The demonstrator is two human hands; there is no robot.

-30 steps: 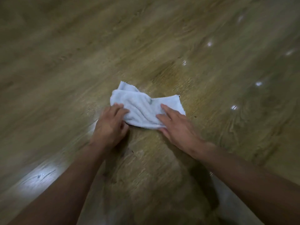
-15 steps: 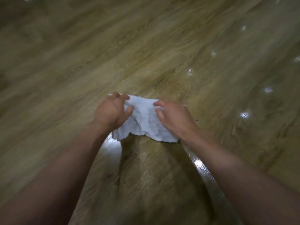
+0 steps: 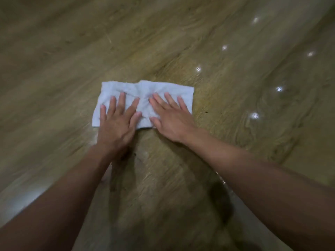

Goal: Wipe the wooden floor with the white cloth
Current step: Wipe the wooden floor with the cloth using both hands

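White cloth (image 3: 145,96) lies spread flat as a wrinkled rectangle on the wooden floor (image 3: 235,142), centre of view, long side running left to right. My left hand (image 3: 117,122) presses its left half, fingers straight and fanned, palm overhanging the near edge. My right hand (image 3: 172,118) presses the right half the same way, fingers splayed flat. Hands sit side by side, thumbs close, not touching. Small bright light spots (image 3: 255,115) glint on the floor, far right.

The left hand (image 3: 116,127) and right hand (image 3: 172,122) are pictured bare, with forearms (image 3: 253,174) uncovered and fingernails (image 3: 122,94) seen trimmed short.
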